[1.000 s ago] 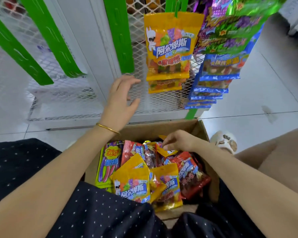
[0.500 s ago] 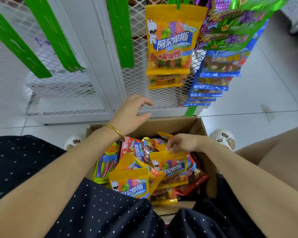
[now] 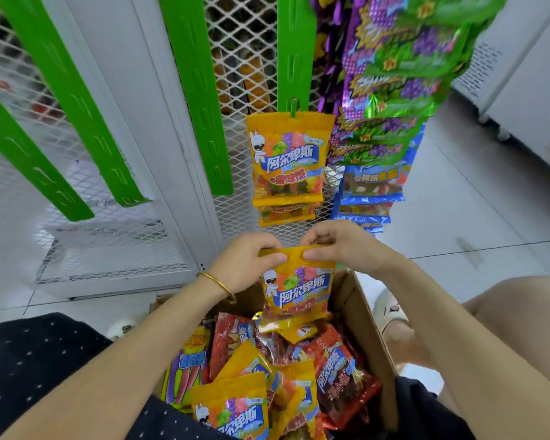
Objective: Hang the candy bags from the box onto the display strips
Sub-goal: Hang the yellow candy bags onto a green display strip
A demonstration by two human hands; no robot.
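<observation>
Yellow candy bag (image 3: 297,284) upright above box (image 3: 359,315)

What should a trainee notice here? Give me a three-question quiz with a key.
1. True or false: both hands pinch the top edge of one yellow bag.
2. Which strip already carries yellow bags? A) the strip left of the purple-green bags B) the far-left strip
3. Fill in: more bags lie in the cardboard ____.

Key: 1 true; 2 A; 3 box. The left hand and right hand hold it above the box.
</observation>
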